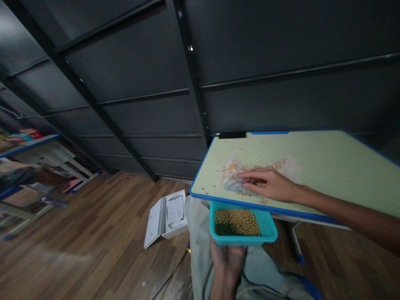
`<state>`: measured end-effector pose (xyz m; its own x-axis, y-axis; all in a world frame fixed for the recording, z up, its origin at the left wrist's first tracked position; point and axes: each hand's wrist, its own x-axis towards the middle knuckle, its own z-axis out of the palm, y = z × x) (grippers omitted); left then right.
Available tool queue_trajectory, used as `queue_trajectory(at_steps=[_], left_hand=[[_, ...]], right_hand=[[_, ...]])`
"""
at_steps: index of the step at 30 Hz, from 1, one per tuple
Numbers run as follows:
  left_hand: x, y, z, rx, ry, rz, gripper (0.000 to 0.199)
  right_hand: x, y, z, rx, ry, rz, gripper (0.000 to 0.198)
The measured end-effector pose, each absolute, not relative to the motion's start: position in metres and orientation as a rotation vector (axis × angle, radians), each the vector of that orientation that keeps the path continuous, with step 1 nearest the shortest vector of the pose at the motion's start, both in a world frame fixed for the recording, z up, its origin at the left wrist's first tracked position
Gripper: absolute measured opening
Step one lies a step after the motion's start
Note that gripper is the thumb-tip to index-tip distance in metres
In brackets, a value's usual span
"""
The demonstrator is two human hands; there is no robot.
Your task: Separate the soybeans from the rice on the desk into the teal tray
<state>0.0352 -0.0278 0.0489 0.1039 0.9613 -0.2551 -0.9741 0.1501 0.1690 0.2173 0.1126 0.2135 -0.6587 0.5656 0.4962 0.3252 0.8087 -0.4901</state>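
Observation:
My left hand (pixel 229 255) supports a turquoise plastic tray (pixel 267 228) from below, just under the table's front edge. Inside the tray lie yellow soybeans (pixel 245 221) and dark green beans (pixel 224 229). On the tabletop my right hand (pixel 265 181) is bent low, thumb and fingers on a clear, curved plastic piece (pixel 233 184) that looks like a protractor. White grains mixed with soybeans (pixel 233 166) spread around it, and a second patch of white grains (pixel 290 166) lies beyond the hand. The palm side of my right hand is hidden.
The pale green table (pixel 331 166) has a blue rim and stands against a dark panelled wall (pixel 150 112). A black flat object (pixel 232 135) lies at its back edge. On the wooden floor are an open white box (pixel 175 212) and a cable (pixel 171 273). Another person's leg (pixel 46 179) shows at left.

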Motion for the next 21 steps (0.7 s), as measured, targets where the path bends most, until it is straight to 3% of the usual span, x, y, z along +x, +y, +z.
queue_trajectory(at_steps=[21], left_hand=[[0.036, -0.027, 0.049, 0.007, 0.284, 1.419, 0.039]], right_hand=[[0.215, 0.109, 0.213, -0.503, -2.368, 0.510, 0.031]])
